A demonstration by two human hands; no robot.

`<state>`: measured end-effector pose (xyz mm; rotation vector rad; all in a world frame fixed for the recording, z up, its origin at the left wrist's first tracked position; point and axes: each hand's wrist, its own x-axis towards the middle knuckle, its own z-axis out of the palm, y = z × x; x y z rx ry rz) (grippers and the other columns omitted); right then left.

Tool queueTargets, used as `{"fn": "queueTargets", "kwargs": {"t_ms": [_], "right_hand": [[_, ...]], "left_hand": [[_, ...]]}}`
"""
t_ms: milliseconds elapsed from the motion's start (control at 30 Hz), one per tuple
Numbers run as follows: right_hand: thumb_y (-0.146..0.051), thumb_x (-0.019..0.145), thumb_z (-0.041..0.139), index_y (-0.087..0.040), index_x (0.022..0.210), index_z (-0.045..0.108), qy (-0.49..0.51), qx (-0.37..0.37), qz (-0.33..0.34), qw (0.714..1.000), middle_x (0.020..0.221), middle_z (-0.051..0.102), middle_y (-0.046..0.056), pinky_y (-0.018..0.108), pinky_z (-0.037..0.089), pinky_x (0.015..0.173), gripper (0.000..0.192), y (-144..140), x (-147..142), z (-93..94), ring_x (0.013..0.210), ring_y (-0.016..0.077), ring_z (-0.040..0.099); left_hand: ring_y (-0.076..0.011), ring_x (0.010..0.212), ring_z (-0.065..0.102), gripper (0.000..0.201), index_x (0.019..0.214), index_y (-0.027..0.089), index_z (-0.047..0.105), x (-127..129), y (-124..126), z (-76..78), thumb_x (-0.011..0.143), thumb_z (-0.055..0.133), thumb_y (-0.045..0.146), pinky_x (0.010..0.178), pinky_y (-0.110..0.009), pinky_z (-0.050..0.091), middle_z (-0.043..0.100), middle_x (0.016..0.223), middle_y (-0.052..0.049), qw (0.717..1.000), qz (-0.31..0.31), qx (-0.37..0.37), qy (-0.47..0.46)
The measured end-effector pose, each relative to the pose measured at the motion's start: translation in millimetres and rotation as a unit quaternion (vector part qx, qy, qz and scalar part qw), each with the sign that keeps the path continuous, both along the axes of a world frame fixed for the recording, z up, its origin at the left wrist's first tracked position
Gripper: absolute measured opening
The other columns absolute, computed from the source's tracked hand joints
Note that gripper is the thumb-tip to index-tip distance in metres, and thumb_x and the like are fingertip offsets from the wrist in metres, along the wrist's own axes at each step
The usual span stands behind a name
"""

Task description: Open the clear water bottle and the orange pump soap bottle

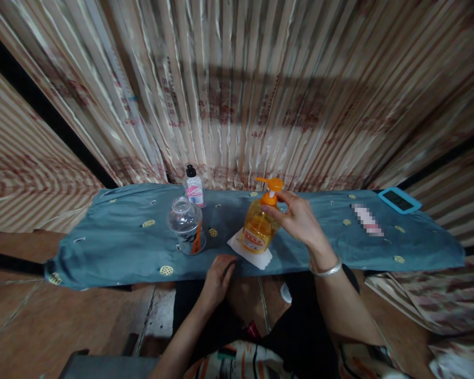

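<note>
My right hand (298,216) grips the neck of an amber soap pump bottle (258,229), thumb on one side and fingers on the other, just under its orange pump head (274,185). The bottle is slightly tilted over a white paper tissue (253,253); whether its base touches the tissue I cannot tell. My left hand (218,278) rests at the front edge of the table, near the tissue, loosely bent with a gap between thumb and fingers. Nothing shows in it. Left of the pump bottle stands a clear plastic jar (184,221) with an orange marking.
A small bottle with a black cap (195,189) stands behind the jar. On the right lie a light blue-framed device (400,200) and a blurred pink-white item (367,220). A blue-grey cloth (118,237) covers the narrow table; a striped curtain (240,95) hangs close behind.
</note>
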<state>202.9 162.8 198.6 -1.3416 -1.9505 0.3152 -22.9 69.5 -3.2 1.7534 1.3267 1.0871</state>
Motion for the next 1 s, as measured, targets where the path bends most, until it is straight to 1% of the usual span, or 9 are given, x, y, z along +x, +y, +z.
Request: {"fn": "queueTargets", "kwargs": {"t_ms": [100, 200, 300, 400, 567, 700, 800, 867, 1000], "right_hand": [[-0.047, 0.087, 0.066, -0.018, 0.103, 0.078, -0.015, -0.027, -0.012, 0.999, 0.094, 0.075, 0.012, 0.040, 0.049, 0.083, 0.035, -2, 6, -2.2, 0.088, 0.0299, 0.068], [-0.052, 0.087, 0.062, -0.014, 0.107, 0.078, -0.035, -0.039, -0.030, 0.998, 0.089, 0.072, 0.013, 0.041, 0.048, 0.081, 0.045, -3, 12, -6.0, 0.083, 0.0299, 0.065], [-0.056, 0.088, 0.059, -0.014, 0.106, 0.077, -0.043, -0.045, -0.039, 0.997, 0.085, 0.069, 0.012, 0.041, 0.047, 0.078, 0.049, -3, 17, -10.0, 0.079, 0.0289, 0.063], [-0.056, 0.090, 0.059, -0.018, 0.101, 0.076, -0.039, -0.038, -0.040, 0.998, 0.083, 0.069, 0.010, 0.040, 0.047, 0.077, 0.042, -4, 20, -11.0, 0.077, 0.0279, 0.063], [-0.048, 0.089, 0.065, -0.022, 0.100, 0.075, -0.004, -0.027, -0.008, 1.000, 0.093, 0.074, 0.009, 0.040, 0.048, 0.081, 0.030, -2, 10, -4.9, 0.087, 0.0288, 0.067], [-0.051, 0.088, 0.063, -0.019, 0.097, 0.075, 0.026, -0.040, 0.020, 0.999, 0.089, 0.071, 0.009, 0.038, 0.045, 0.077, 0.035, 7, -3, -5.8, 0.085, 0.0269, 0.064], [-0.053, 0.084, 0.065, -0.019, 0.097, 0.076, 0.051, -0.062, 0.027, 0.996, 0.083, 0.066, 0.006, 0.036, 0.042, 0.072, 0.038, 15, -10, -13.7, 0.077, 0.0247, 0.060], [-0.055, 0.083, 0.064, -0.018, 0.100, 0.076, 0.070, -0.068, 0.027, 0.995, 0.085, 0.066, 0.007, 0.037, 0.043, 0.073, 0.043, 16, -13, -20.5, 0.078, 0.0260, 0.061], [-0.068, 0.084, 0.067, -0.018, 0.100, 0.077, 0.125, -0.052, -0.008, 0.991, 0.094, 0.072, 0.010, 0.041, 0.049, 0.081, 0.053, 11, -22, -34.3, 0.087, 0.0291, 0.067]], "left_hand": [[-0.0299, 0.116, 0.072, 0.027, 0.108, 0.021, 0.079, 24, 39, 3.1, 0.099, 0.054, 0.021, 0.106, -0.049, 0.058, 0.081, 0.114, -0.014, 0.994, -0.081, 0.030, 0.072], [-0.0302, 0.122, 0.070, 0.033, 0.116, 0.020, 0.078, 36, 66, 2.9, 0.096, 0.054, 0.012, 0.113, -0.052, 0.054, 0.080, 0.125, -0.014, 0.979, -0.123, 0.038, 0.157], [-0.0340, 0.143, 0.058, 0.044, 0.132, 0.015, 0.071, 37, 78, 1.4, 0.092, 0.055, 0.009, 0.118, -0.056, 0.049, 0.068, 0.149, -0.018, 0.970, -0.098, 0.018, 0.224], [-0.0388, 0.157, 0.043, 0.050, 0.140, 0.010, 0.064, 31, 79, -4.1, 0.091, 0.060, 0.015, 0.122, -0.061, 0.043, 0.052, 0.164, -0.023, 0.969, -0.057, -0.010, 0.239], [-0.0403, 0.162, 0.036, 0.065, 0.151, 0.013, 0.053, 21, 77, -18.2, 0.089, 0.068, 0.026, 0.128, -0.065, 0.034, 0.046, 0.168, -0.024, 0.989, -0.006, -0.018, 0.145], [-0.0425, 0.158, 0.041, 0.093, 0.155, 0.014, 0.047, 22, 74, -10.8, 0.072, 0.086, 0.032, 0.131, -0.065, 0.029, 0.048, 0.166, -0.024, 1.000, 0.007, -0.006, 0.030], [-0.0386, 0.151, 0.051, 0.100, 0.155, 0.019, 0.044, 29, 75, 2.8, 0.068, 0.091, 0.033, 0.129, -0.059, 0.036, 0.056, 0.159, -0.019, 0.997, -0.003, -0.027, -0.070], [-0.0362, 0.142, 0.059, 0.105, 0.156, 0.019, 0.042, 36, 78, 7.6, 0.065, 0.094, 0.032, 0.124, -0.055, 0.044, 0.061, 0.153, -0.018, 0.991, 0.005, -0.055, -0.119], [-0.0362, 0.137, 0.062, 0.113, 0.151, 0.016, 0.043, 49, 85, 1.2, 0.055, 0.099, 0.033, 0.120, -0.051, 0.050, 0.061, 0.148, -0.019, 0.985, 0.069, -0.058, -0.147]]}}
